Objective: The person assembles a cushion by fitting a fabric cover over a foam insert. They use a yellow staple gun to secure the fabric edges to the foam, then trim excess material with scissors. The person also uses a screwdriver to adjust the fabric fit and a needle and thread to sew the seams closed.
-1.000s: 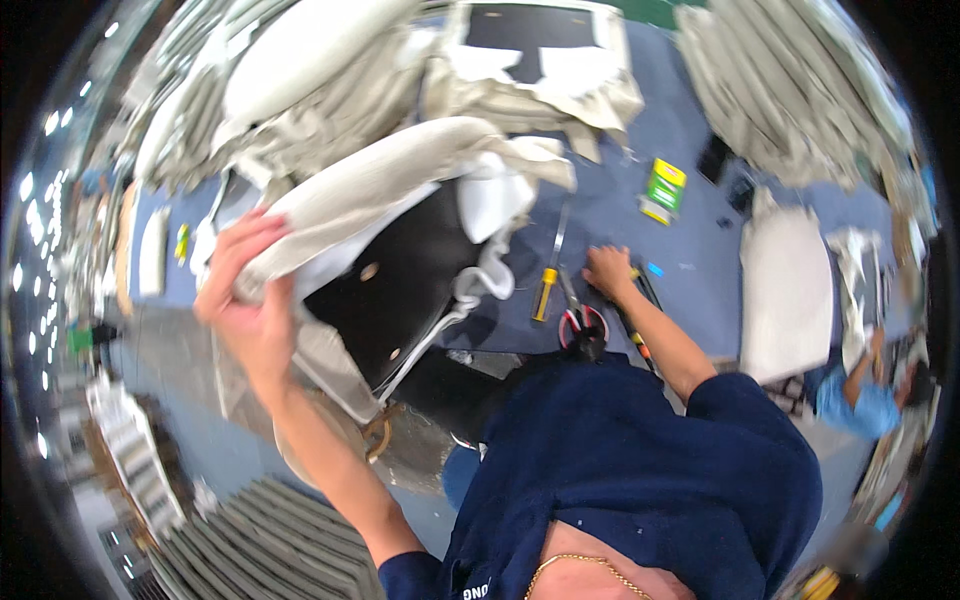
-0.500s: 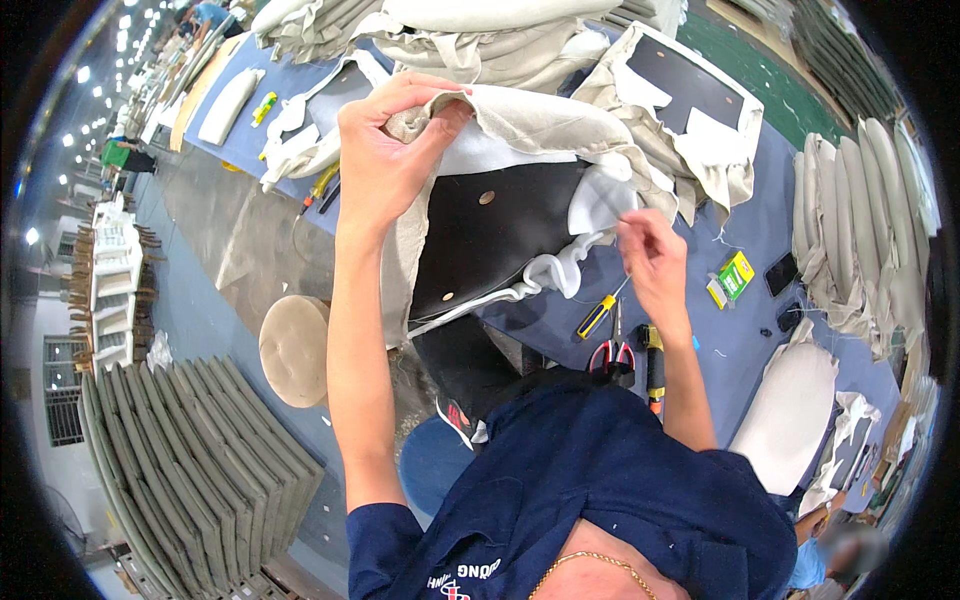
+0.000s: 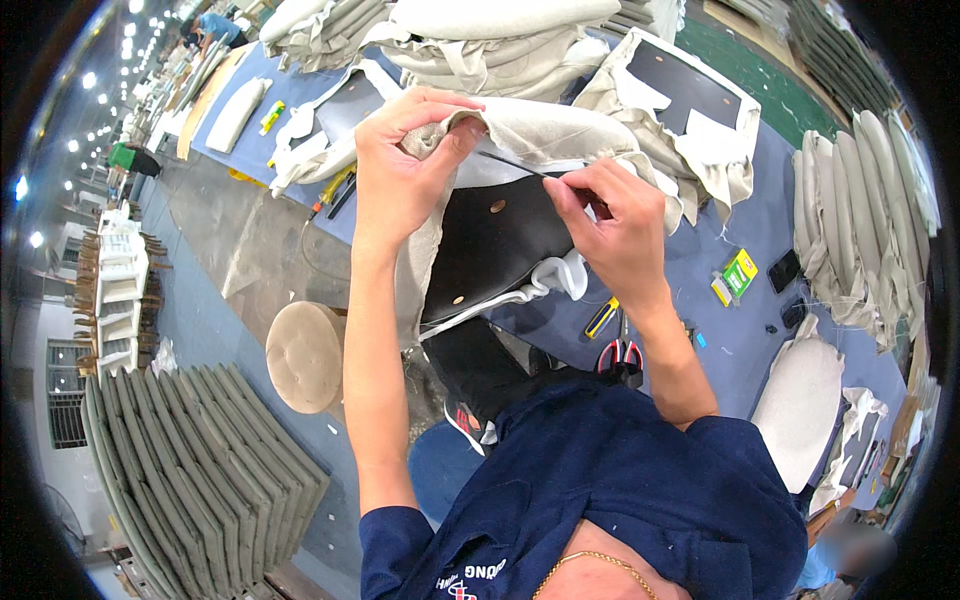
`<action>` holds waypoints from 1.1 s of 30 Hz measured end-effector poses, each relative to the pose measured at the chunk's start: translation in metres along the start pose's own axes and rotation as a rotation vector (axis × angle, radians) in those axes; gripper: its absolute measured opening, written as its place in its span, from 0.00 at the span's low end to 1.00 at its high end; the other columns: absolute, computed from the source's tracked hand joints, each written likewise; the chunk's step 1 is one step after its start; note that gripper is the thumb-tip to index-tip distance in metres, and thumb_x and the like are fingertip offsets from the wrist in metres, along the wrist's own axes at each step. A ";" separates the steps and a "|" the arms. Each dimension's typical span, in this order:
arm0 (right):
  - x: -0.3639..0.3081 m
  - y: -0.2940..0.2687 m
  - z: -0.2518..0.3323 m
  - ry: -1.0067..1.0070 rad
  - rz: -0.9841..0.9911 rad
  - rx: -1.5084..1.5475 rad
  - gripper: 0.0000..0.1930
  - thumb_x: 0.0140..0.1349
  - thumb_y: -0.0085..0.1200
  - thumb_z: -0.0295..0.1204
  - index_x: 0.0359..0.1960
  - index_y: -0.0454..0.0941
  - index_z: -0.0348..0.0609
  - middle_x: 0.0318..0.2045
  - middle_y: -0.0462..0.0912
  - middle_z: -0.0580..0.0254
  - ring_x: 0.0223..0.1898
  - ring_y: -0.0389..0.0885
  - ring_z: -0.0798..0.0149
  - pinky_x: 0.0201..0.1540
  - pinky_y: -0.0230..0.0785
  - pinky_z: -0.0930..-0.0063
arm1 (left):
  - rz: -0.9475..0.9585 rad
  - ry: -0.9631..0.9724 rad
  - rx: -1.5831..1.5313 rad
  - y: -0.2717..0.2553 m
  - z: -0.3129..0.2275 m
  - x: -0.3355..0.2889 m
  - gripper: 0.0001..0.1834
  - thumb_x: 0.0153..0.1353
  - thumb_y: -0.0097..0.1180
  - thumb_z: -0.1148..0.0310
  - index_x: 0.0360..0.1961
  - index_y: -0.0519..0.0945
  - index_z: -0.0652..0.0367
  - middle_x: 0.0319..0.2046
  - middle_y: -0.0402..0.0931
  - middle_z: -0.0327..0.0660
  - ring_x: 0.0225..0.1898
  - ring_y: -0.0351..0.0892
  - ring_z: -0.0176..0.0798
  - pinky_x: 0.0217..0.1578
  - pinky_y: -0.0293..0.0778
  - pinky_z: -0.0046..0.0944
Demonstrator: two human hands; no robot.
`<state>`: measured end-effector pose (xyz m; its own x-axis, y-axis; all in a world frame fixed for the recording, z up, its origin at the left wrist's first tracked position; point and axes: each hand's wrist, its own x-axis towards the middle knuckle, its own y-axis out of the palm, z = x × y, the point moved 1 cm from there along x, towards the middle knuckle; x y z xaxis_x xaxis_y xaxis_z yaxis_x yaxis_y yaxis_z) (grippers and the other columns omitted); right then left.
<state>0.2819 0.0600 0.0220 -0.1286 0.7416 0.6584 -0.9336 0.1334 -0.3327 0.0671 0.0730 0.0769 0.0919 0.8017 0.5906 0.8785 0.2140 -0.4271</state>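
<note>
Both sets of fingers (image 3: 425, 106) are closed, left hand (image 3: 398, 170) pinching beige fabric (image 3: 550, 122), right hand (image 3: 622, 225) gripping a dark rod (image 3: 514, 164).

Bench (image 3: 765, 190), near edge to far edge
An upholstered panel (image 3: 490, 238) is at the near edge, screwdriver (image 3: 602, 318) and scissors (image 3: 632, 354) to its right. Further right, a small box (image 3: 739, 274) lies just beside a phone (image 3: 784, 271); a cushion (image 3: 795, 390) lies nearer the right end. A cover pile (image 3: 490, 48) lies toward the far edge, a second panel (image 3: 685, 85) right of it. A round stool (image 3: 303, 358) stands on the floor (image 3: 250, 235), off the near edge.
</note>
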 end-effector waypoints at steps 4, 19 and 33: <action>-0.002 0.007 0.000 0.039 -0.021 0.027 0.09 0.61 0.67 0.28 0.28 0.81 0.36 0.22 0.79 0.58 0.22 0.79 0.62 0.27 0.69 0.71 | 0.010 0.012 0.007 -0.002 -0.003 -0.003 0.07 0.57 0.63 0.80 0.36 0.88 0.65 0.40 0.87 0.43 0.50 0.82 0.41 0.57 0.72 0.40; -0.010 0.024 -0.004 0.012 -0.237 0.122 0.09 0.61 0.67 0.28 0.27 0.80 0.38 0.21 0.78 0.57 0.20 0.74 0.60 0.24 0.65 0.69 | 0.059 0.159 -0.001 0.004 -0.011 -0.011 0.14 0.46 0.65 0.84 0.36 0.89 0.64 0.38 0.87 0.44 0.50 0.82 0.48 0.59 0.72 0.49; -0.016 -0.008 0.006 0.116 0.054 -0.134 0.17 0.65 0.62 0.38 0.21 0.81 0.41 0.16 0.76 0.54 0.17 0.75 0.51 0.21 0.62 0.62 | 0.010 0.150 -0.052 0.006 -0.008 -0.010 0.10 0.49 0.68 0.81 0.35 0.89 0.62 0.36 0.87 0.41 0.46 0.83 0.44 0.56 0.74 0.45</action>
<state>0.2891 0.0431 0.0183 -0.1306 0.8200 0.5573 -0.8727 0.1717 -0.4571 0.0754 0.0617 0.0733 0.1663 0.7107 0.6836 0.9000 0.1738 -0.3997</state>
